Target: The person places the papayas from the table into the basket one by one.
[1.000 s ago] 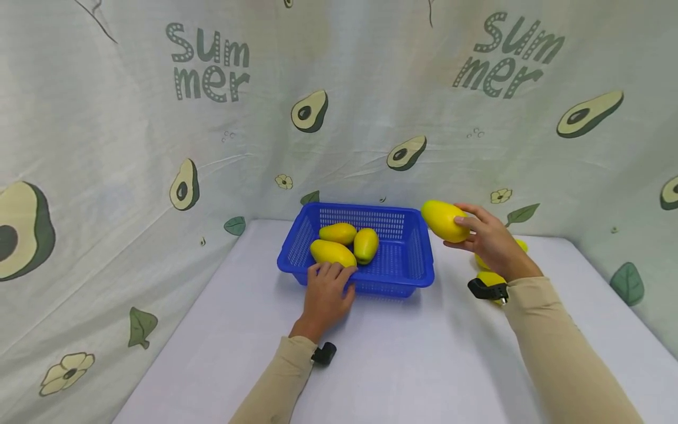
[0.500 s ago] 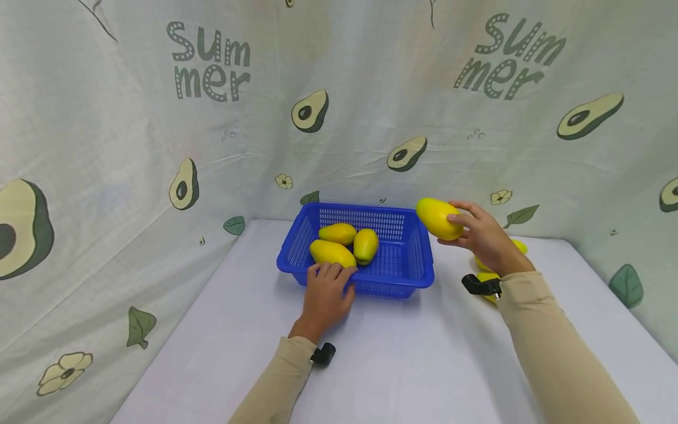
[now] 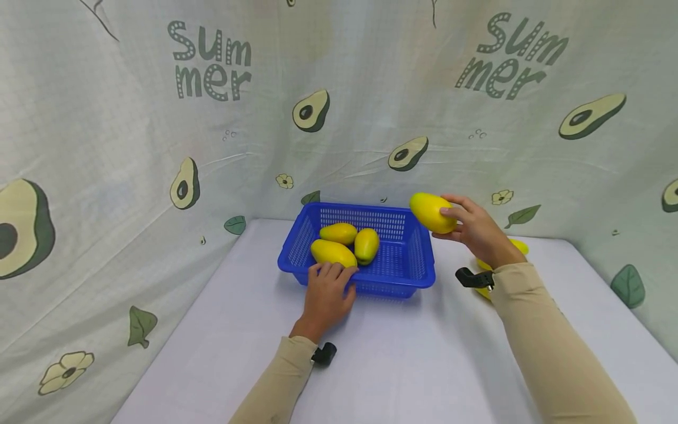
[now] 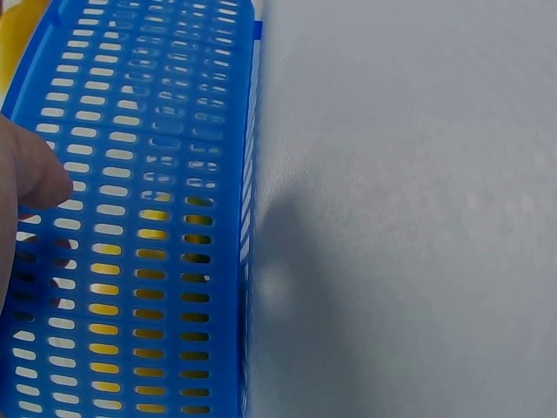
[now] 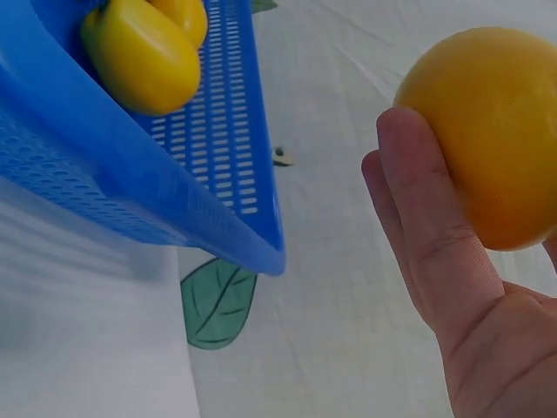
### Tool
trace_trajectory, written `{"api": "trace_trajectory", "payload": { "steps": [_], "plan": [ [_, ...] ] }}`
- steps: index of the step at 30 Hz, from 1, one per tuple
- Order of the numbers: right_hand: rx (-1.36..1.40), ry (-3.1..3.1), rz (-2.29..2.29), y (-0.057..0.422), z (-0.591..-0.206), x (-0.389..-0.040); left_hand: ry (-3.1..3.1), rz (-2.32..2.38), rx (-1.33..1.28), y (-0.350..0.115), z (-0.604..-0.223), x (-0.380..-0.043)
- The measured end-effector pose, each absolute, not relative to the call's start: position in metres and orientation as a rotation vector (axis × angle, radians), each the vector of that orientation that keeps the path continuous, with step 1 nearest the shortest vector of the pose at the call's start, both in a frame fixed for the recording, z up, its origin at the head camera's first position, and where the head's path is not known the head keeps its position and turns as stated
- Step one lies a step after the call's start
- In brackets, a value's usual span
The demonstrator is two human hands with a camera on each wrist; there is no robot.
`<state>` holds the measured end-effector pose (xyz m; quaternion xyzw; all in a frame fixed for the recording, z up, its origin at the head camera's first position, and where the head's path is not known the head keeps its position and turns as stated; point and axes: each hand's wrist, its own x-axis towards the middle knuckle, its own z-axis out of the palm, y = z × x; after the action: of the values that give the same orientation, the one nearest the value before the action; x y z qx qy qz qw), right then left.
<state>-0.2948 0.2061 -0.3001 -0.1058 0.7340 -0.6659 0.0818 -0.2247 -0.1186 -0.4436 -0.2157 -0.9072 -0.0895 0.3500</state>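
Note:
My right hand [image 3: 477,232] holds a plump yellow mango [image 3: 430,212] up over the right end of a blue plastic basket [image 3: 392,290]. In the right wrist view the fingers [image 5: 426,209] lie along the side of that mango. Over the basket's near rim curl the fingers of my left hand [image 3: 328,297], and its thumb [image 4: 43,178] presses the slotted outer wall in the left wrist view. Three yellow mangoes, one at the back [image 3: 338,234], one in front [image 3: 332,252] and one to their right [image 3: 366,246], lie in the basket's left half.
More yellow mangoes [image 3: 519,246] lie on the white table [image 3: 402,365] to the right, partly hidden behind my right wrist. A pale cloth [image 3: 360,171] printed with avocados and leaves hangs behind the table and along its sides.
My right hand has carried the mango left and slightly up, to over the basket's right end. The left hand and the basket stay where they were.

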Motion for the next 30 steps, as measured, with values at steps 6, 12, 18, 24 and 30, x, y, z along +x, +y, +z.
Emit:
{"api": "trace_trajectory", "payload": {
  "steps": [6,12,18,24,30],
  "plan": [
    [-0.309,2.209,-1.961,0.205,-0.301,-0.297,-2.357,-0.227,-0.558,-0.118,-0.444,-0.224],
    [-0.314,2.203,-1.955,0.201,-0.301,-0.301,-2.371,-0.231,-0.556,-0.118,-0.444,-0.223],
    [-0.318,2.193,-1.943,0.196,-0.296,-0.303,-2.386,-0.241,-0.549,-0.118,-0.443,-0.224],
    [-0.304,2.203,-1.92,0.192,-0.292,-0.307,-2.362,-0.242,-0.554,-0.118,-0.444,-0.224],
    [-0.297,2.221,-1.905,0.186,-0.292,-0.313,-2.335,-0.248,-0.564,-0.118,-0.445,-0.225]
  ]
}}
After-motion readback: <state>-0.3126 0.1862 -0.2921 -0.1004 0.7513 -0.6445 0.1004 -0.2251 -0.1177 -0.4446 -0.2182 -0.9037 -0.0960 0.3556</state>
